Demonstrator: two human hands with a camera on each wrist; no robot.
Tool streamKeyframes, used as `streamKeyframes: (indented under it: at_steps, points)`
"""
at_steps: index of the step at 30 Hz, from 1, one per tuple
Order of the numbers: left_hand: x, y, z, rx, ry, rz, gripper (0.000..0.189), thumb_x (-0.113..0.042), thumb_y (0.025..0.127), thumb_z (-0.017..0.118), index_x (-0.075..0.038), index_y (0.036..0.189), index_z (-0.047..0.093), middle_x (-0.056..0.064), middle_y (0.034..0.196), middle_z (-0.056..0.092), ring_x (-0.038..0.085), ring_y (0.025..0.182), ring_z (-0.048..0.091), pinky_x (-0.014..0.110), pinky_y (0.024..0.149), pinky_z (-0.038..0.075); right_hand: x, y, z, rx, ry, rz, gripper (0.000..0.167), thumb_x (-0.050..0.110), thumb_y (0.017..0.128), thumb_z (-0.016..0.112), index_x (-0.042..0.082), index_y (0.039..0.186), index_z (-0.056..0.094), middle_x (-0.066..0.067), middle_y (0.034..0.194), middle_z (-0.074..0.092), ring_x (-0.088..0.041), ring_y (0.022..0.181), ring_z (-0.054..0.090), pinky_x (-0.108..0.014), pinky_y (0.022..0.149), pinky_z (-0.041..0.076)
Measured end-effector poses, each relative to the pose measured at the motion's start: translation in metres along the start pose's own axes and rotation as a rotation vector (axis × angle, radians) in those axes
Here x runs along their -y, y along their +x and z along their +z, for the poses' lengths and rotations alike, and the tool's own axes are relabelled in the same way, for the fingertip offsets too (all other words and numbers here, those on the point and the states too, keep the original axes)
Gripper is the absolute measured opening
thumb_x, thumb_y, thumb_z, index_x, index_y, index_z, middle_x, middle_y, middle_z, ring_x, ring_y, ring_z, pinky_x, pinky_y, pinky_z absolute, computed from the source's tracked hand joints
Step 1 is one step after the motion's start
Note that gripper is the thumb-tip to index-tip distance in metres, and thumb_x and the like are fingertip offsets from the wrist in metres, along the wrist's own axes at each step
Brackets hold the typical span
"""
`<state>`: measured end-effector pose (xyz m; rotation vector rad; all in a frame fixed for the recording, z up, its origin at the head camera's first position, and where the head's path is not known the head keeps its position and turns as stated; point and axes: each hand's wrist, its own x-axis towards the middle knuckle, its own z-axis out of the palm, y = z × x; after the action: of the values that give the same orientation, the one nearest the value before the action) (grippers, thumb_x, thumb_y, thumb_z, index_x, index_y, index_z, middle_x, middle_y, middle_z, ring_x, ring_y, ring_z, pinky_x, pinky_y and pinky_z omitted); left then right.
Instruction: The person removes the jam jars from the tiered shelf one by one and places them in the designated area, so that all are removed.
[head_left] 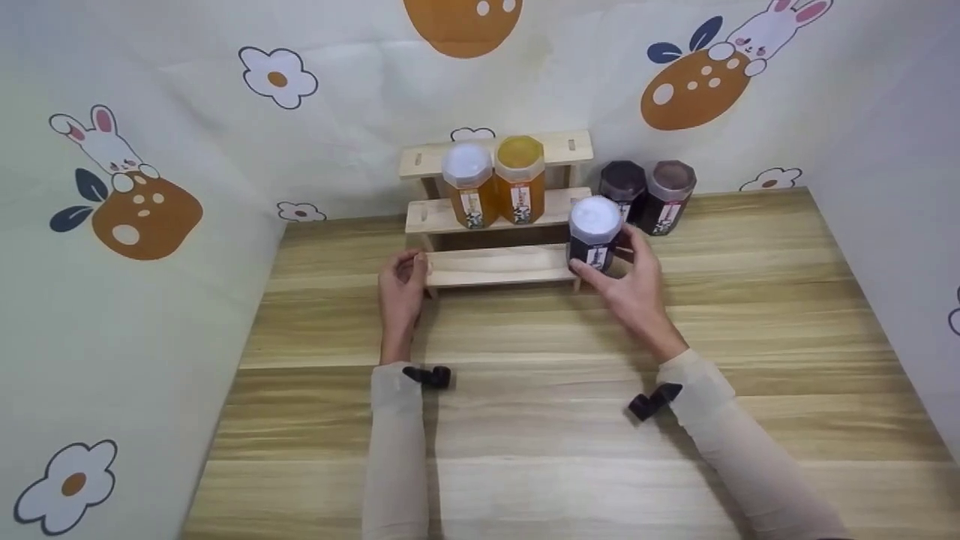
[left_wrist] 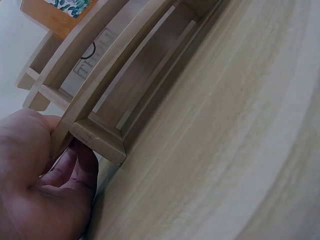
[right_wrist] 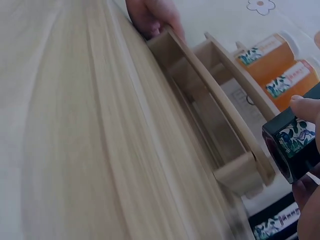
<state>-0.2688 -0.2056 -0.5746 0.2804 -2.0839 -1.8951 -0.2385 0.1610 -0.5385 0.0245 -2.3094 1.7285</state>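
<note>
While the left hand (head_left: 401,289) has its fingers clamped on the left end of the lowest step of a three-step wooden rack (head_left: 495,266), the right hand (head_left: 637,289) holds a white-topped dark jar (head_left: 595,225) between thumb and fingers at that step's right end. Its underside shows in the right wrist view (whether it touches the step, I cannot tell). Two amber jars (head_left: 520,187) stand side by side on the middle step, and two other dark jars (head_left: 670,196) stand on the table (head_left: 525,420), just beside the rack's right end.
</note>
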Motion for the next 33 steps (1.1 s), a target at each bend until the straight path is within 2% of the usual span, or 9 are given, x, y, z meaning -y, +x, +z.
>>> streamKeyframes:
  at_steps: [8,16,28,33]
  points:
    - [0.000,-0.002,0.000,0.013,0.011,-0.009,0.030,-0.020,0.107,0.069,0.002,0.127,0.070,0.016,0.117,0.071,0.019,0.103,0.068,0.022,0.086,0.055,-0.019,0.009,-0.038,-0.066,0.008,0.008,0.091,0.028,0.080,0.100,0.009,0.154,0.051,-0.014,0.150,0.061,-0.033,0.129,0.064,-0.050,0.115,0.053]
    - [0.001,-0.002,-0.003,0.009,-0.026,-0.010,0.032,-0.020,0.107,0.070,0.003,0.128,0.068,0.016,0.119,0.070,0.018,0.105,0.067,0.021,0.088,0.055,-0.039,0.017,-0.073,-0.132,-0.062,0.103,0.090,0.029,0.082,0.098,0.007,0.155,0.049,-0.017,0.153,0.060,-0.032,0.136,0.061,-0.047,0.119,0.051]
    - [0.000,0.000,-0.004,0.011,0.007,-0.029,0.032,-0.021,0.107,0.069,0.002,0.128,0.069,0.016,0.119,0.071,0.021,0.107,0.068,0.022,0.088,0.055,-0.057,0.026,-0.108,-0.262,-0.067,0.235,0.088,0.023,0.087,0.094,0.011,0.159,0.045,-0.016,0.157,0.057,-0.027,0.141,0.058,-0.036,0.121,0.049]
    - [-0.001,0.000,-0.003,0.014,0.030,-0.038,0.032,-0.023,0.107,0.068,0.000,0.129,0.069,0.014,0.119,0.071,0.021,0.107,0.068,0.022,0.087,0.055,-0.063,0.029,-0.116,-0.276,-0.103,0.241,0.087,0.023,0.090,0.090,0.009,0.160,0.042,-0.017,0.162,0.055,-0.028,0.147,0.056,-0.035,0.125,0.044]
